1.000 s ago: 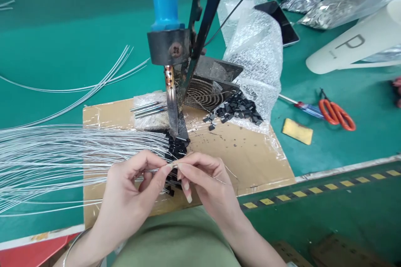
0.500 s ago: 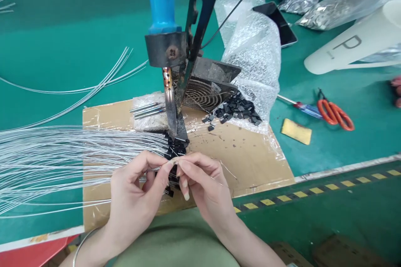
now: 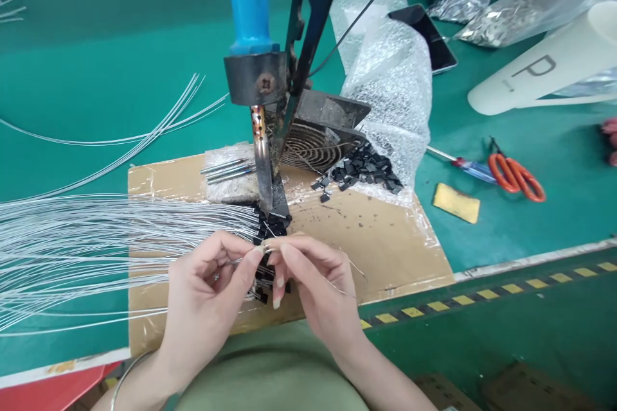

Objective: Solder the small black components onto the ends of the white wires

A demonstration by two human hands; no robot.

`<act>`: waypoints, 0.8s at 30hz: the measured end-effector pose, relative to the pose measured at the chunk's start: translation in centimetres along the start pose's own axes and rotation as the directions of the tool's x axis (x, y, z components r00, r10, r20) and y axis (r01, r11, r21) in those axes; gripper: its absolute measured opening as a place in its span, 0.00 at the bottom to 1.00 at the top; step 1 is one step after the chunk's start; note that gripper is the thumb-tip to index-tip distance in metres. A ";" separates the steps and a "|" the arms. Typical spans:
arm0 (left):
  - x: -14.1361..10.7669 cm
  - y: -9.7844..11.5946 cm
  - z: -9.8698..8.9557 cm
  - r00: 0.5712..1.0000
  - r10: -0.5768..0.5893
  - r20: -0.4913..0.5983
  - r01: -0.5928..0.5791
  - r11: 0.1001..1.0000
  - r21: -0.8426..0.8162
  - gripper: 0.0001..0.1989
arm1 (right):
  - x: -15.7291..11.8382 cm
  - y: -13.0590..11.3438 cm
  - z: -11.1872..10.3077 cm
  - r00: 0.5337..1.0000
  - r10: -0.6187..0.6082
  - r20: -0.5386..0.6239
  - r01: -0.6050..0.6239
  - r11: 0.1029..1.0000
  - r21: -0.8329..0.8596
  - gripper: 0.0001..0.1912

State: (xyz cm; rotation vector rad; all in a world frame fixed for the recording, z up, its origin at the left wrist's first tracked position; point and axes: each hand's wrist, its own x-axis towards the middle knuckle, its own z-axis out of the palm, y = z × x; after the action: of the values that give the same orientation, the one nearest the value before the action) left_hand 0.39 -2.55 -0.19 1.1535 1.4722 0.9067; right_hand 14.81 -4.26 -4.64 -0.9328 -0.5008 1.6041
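Observation:
My left hand pinches a thin white wire between thumb and forefinger, below the soldering iron's tip. Touching it at the fingertips, my right hand is closed on a thin strand of solder wire that trails over its fingers. The joint between wire and strand is too small to make out. Above the fingertips hangs a soldering iron with a blue handle, held tip down by a black bracket. Black connectors on the ends of many white wires lie beneath the tip and partly behind my fingers.
Cardboard covers the work area. Behind it are a round fan grille, loose black pieces and bubble wrap. To the right lie a yellow sponge, a screwdriver, orange-handled scissors and a white cup.
Both hands have shifted very slightly left, still pinching at the same place. The fingertips of my right hand have turned a little, and more of the thin strand shows over it.

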 end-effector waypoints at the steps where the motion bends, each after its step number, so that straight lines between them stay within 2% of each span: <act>1: 0.0 0.3 0.1 1.000 -0.020 -0.023 0.019 1.000 -0.009 0.07 | 0.0 -0.1 -0.1 1.000 -0.010 0.000 0.010 1.000 -0.009 0.09; 3: -0.2 0.7 0.4 0.996 -0.048 -0.074 0.047 0.999 -0.019 0.07 | 0.0 -0.3 -0.3 1.000 -0.026 -0.001 0.026 0.999 -0.034 0.12; 6: -0.3 0.9 0.6 0.994 -0.057 -0.097 0.055 0.998 -0.026 0.07 | -0.1 -0.3 -0.5 1.000 -0.029 0.007 0.030 0.996 -0.078 0.11; 13: 0.0 -0.4 -0.4 0.999 0.047 -0.009 -0.046 0.997 0.062 0.05 | -0.1 -0.3 0.2 1.000 -0.022 -0.015 0.021 0.996 -0.088 0.04; 24: -0.4 -1.2 -0.2 0.994 0.104 -0.016 -0.102 0.989 0.105 0.05 | 0.0 -0.1 0.1 0.999 -0.007 -0.054 0.004 0.999 -0.052 0.02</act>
State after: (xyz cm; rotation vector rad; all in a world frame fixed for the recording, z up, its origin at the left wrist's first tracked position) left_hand -0.08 -3.25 -1.20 1.3106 1.5031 0.9240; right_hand 14.78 -4.24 -4.45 -1.0104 -0.5095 1.5632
